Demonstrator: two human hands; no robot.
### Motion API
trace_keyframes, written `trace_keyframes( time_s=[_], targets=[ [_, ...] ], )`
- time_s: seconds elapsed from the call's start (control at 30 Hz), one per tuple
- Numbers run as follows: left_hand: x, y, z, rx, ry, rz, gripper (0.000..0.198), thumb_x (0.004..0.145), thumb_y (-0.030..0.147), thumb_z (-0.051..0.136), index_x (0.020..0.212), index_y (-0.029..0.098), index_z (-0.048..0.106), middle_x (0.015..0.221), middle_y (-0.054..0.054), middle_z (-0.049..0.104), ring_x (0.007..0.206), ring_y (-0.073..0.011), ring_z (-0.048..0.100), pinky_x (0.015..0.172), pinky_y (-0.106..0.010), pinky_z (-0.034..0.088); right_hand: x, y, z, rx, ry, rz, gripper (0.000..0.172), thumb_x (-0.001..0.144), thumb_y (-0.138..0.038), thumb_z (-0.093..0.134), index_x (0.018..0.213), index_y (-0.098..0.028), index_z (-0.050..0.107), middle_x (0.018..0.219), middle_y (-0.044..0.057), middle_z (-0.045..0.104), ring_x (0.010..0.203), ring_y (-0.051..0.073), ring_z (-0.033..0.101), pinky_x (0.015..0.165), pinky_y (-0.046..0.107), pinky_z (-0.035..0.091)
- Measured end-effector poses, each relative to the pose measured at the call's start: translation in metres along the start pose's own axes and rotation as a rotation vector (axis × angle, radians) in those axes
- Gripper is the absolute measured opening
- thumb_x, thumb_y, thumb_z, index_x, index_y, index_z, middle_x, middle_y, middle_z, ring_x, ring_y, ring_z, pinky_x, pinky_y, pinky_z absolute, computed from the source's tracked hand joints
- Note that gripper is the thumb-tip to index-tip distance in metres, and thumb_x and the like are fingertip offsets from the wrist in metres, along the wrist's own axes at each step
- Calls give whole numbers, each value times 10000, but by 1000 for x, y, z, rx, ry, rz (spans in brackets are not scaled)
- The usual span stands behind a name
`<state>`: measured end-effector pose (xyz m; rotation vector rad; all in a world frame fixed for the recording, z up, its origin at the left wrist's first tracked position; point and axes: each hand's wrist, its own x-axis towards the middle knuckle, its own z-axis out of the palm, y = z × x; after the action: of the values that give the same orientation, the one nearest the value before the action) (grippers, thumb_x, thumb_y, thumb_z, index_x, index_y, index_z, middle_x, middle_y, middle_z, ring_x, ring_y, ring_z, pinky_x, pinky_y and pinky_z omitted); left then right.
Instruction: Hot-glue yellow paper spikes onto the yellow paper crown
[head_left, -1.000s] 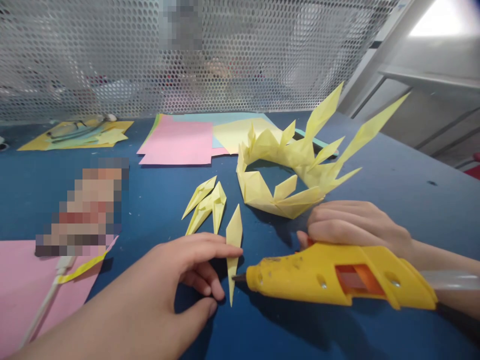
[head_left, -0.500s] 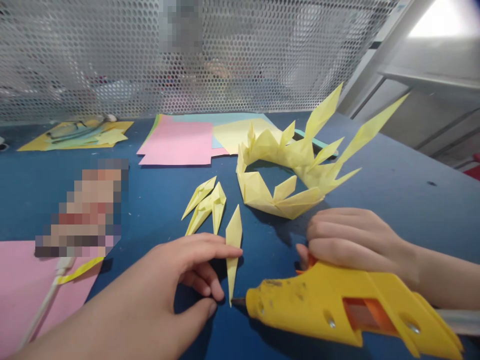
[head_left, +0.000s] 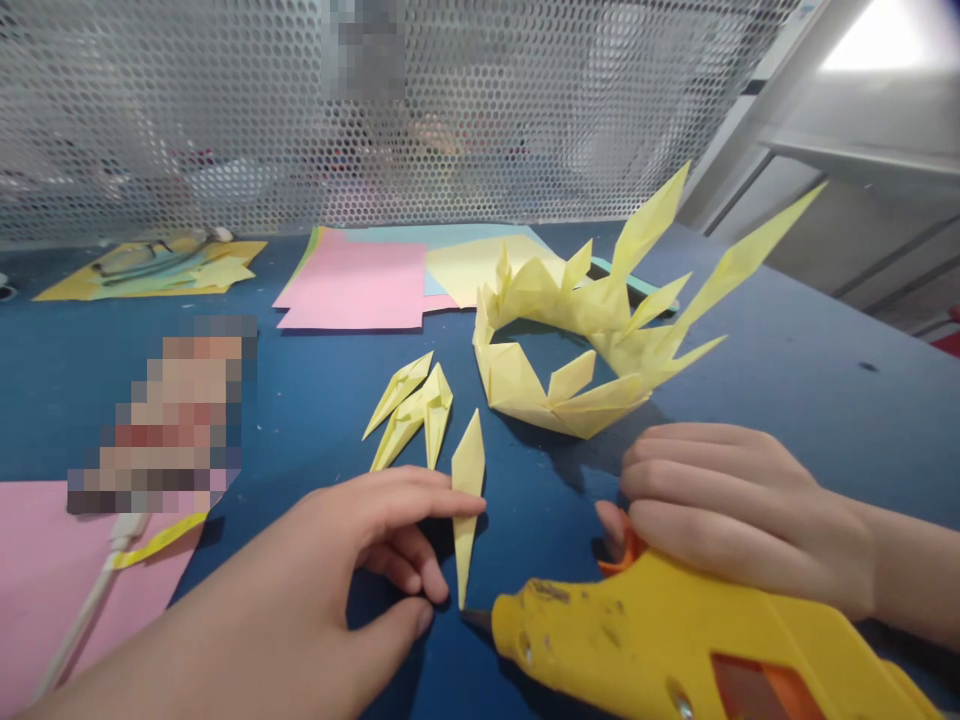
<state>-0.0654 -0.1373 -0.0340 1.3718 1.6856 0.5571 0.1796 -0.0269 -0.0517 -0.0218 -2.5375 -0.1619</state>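
My left hand point(head_left: 367, 550) holds a slim yellow folded-paper spike point(head_left: 468, 465) at its middle, with the index finger across it and the thumb apart. My right hand point(head_left: 720, 505) is closed round the handle of a yellow hot glue gun point(head_left: 637, 630) with an orange trigger. Its dark nozzle touches or almost touches the spike's lower tip; any glue there is too small to make out. Beyond my hands stands a yellow folded-paper crown point(head_left: 525, 385), its tall points rising on the right. Several more folded yellow pieces point(head_left: 420, 400) lie just past my left fingers.
Pink paper point(head_left: 360, 285) and other coloured sheets lie at the back before a perforated metal panel point(head_left: 225, 120). Glasses point(head_left: 154, 262) rest on paper at the back left. A blurred-out phone-like object point(head_left: 169, 420) with a white cable point(head_left: 82, 610) is at the left, beside another pink sheet point(head_left: 45, 540).
My right hand and the glue gun have shifted slightly right and tilted, the gun's rear dropping lower while the nozzle stays by the spike's tip. My left hand has not moved.
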Motion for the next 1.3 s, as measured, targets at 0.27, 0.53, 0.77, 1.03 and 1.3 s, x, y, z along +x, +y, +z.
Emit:
trace_keyframes(
  time_s=[0.27, 0.53, 0.77, 1.03, 1.3],
  targets=[
    [-1, 4, 0, 55, 17, 35, 479, 578, 248, 533, 1010, 334, 720, 846, 33, 749, 615, -119, 686, 654, -149, 550, -5, 11, 3, 7, 20, 64, 178, 829, -87, 604, 860, -207, 476, 619, -30, 476, 512, 115, 453, 486, 266, 426],
    [1, 13, -1, 9, -26, -5, 480, 566, 295, 509, 1003, 266, 705, 810, 4, 732, 625, -137, 671, 676, -212, 560, -3, 7, 2, 27, 26, 121, 199, 821, -75, 612, 845, -208, 466, 620, -25, 499, 528, 116, 461, 500, 262, 420],
    [4, 10, -4, -197, -168, -151, 600, 509, 255, 522, 1090, 209, 667, 651, 31, 616, 658, -143, 629, 653, -224, 515, -4, 14, 5, -22, 82, 17, 161, 830, -89, 605, 843, -199, 488, 606, -27, 502, 499, 113, 478, 485, 262, 431],
    [2, 0, -10, -366, -235, -157, 571, 545, 138, 583, 1092, 266, 680, 742, 51, 551, 739, -115, 551, 690, -213, 457, 3, 5, -4, -65, 105, 54, 182, 830, -60, 593, 825, -202, 480, 602, -13, 547, 536, 137, 542, 539, 293, 510],
    [2, 5, -12, -545, -238, -252, 524, 529, 98, 662, 1021, 267, 725, 686, 62, 531, 661, -80, 496, 541, -159, 370, 3, 17, -7, -227, 138, -187, 194, 787, -55, 646, 680, -180, 545, 519, -10, 553, 495, 133, 548, 489, 276, 507]
  ],
)
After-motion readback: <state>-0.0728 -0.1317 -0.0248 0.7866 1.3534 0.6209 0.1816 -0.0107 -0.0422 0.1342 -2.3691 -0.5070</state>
